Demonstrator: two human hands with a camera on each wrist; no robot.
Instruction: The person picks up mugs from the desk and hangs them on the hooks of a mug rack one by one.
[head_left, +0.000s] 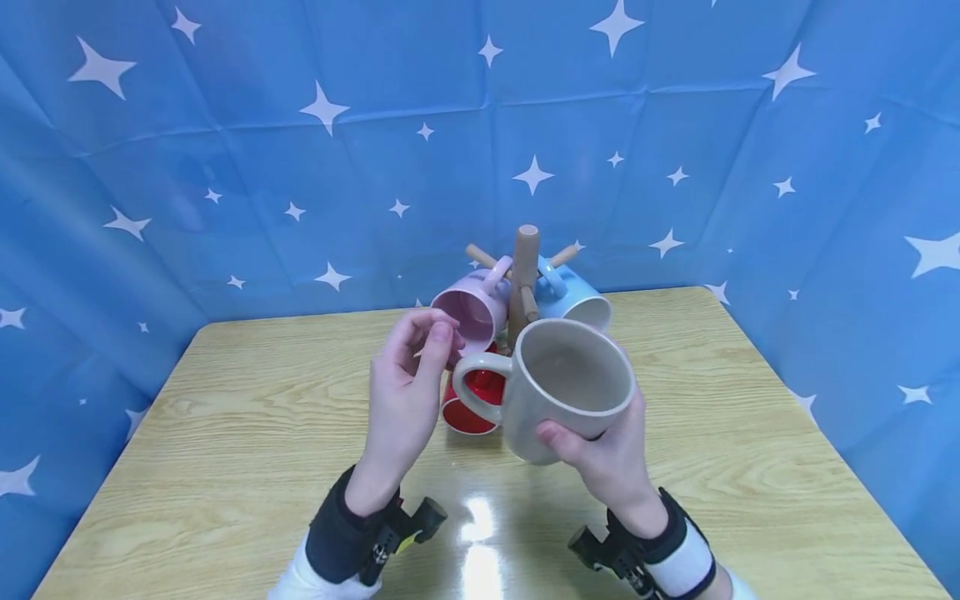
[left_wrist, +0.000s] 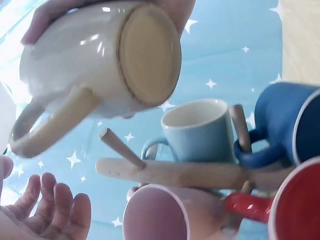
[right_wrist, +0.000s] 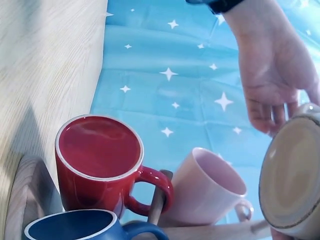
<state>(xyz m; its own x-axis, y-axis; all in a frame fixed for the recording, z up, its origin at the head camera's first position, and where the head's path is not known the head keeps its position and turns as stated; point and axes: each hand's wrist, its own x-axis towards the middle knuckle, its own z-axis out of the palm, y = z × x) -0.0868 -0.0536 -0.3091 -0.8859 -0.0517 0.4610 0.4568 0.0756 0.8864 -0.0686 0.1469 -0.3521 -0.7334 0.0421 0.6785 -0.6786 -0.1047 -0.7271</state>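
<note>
In the head view my right hand (head_left: 615, 458) grips a cream-white mug (head_left: 534, 421) round its body, thumb on the near side. The mug is raised in front of a wooden mug tree (head_left: 527, 254), its mouth tilted toward me and its handle pointing left. Just left of that handle hovers my left hand (head_left: 405, 371), fingers loosely bent and holding nothing. Seen from the left wrist, those fingers (left_wrist: 59, 205) are apart from the handle, and the mug's unglazed base faces the tree.
On the tree's pegs hang a pink mug (head_left: 487, 312), a light blue mug (head_left: 576, 298), a red mug (head_left: 468, 417) and a dark blue mug (left_wrist: 277, 117). The tree stands on a wood-grain table (head_left: 300, 400). A blue star-patterned curtain (head_left: 420, 183) closes off the back and sides.
</note>
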